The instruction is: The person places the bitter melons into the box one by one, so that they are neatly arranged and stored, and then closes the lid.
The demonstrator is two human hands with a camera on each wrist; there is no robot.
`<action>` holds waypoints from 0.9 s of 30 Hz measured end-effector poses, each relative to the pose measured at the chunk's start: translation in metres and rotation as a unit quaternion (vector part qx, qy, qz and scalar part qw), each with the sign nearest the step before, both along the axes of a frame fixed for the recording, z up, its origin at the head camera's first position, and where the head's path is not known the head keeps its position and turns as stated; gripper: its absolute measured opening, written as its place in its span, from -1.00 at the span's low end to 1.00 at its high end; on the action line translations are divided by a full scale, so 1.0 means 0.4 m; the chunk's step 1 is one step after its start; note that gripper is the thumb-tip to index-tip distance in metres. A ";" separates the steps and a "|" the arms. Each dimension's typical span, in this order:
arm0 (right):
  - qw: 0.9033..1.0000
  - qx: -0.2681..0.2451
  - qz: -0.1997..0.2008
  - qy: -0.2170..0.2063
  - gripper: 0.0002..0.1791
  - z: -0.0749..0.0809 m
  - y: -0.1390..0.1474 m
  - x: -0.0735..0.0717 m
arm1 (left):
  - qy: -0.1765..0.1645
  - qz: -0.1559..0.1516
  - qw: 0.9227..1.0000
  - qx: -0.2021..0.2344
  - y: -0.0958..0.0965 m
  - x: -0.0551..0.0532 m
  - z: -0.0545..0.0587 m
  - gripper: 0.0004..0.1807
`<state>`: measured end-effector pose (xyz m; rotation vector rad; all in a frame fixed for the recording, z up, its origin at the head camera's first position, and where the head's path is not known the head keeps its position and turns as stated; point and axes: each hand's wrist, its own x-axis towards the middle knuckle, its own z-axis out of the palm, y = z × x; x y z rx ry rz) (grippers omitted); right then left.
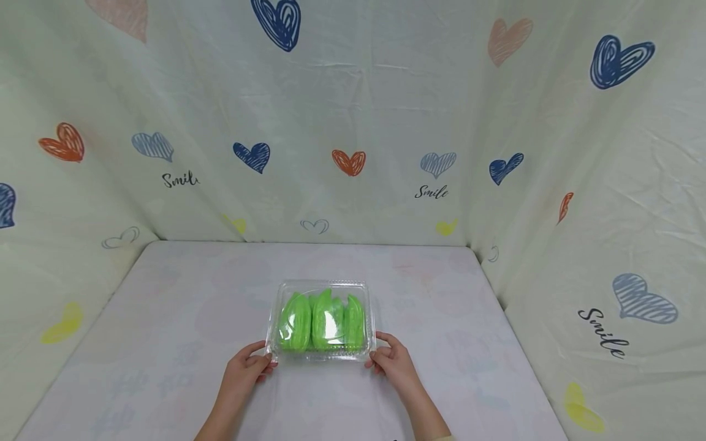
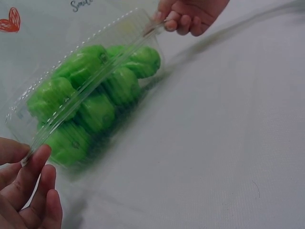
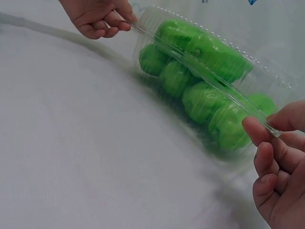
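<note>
A clear plastic clamshell box point(image 1: 371, 318) with a closed lid holds several bright green, elongated, ridged vegetables point(image 1: 298, 321); their exact kind is unclear. My left hand point(image 1: 242, 369) pinches the rim at the box's near left corner between thumb and fingers. At the near right corner, my right hand point(image 1: 397, 367) pinches the rim the same way. Both wrist views show the rounded ends of the green vegetables point(image 2: 97, 112) through the front wall. A shadow lies under the box's front edge; whether its base touches the table cannot be told.
The box is at the middle of a table with a pale cloth point(image 1: 193, 294). Behind the table and along both sides hangs a light curtain point(image 1: 309, 104) printed with hearts and the word "Smile".
</note>
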<state>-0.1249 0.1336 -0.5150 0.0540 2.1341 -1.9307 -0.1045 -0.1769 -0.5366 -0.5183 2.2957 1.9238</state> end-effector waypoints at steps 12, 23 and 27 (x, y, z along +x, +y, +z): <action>1.000 0.017 -0.010 -0.009 -0.44 -0.075 0.011 -0.024 | 0.011 -0.001 1.000 -0.002 0.004 0.000 0.009 -0.53; 0.999 -0.010 -0.029 -0.012 -0.46 -0.065 0.000 -0.017 | 0.009 0.002 1.000 -0.001 0.004 0.005 0.009 -0.53; 0.999 -0.009 -0.036 -0.013 -0.47 -0.067 -0.003 -0.015 | 0.005 0.005 1.000 0.000 0.004 0.005 0.009 -0.53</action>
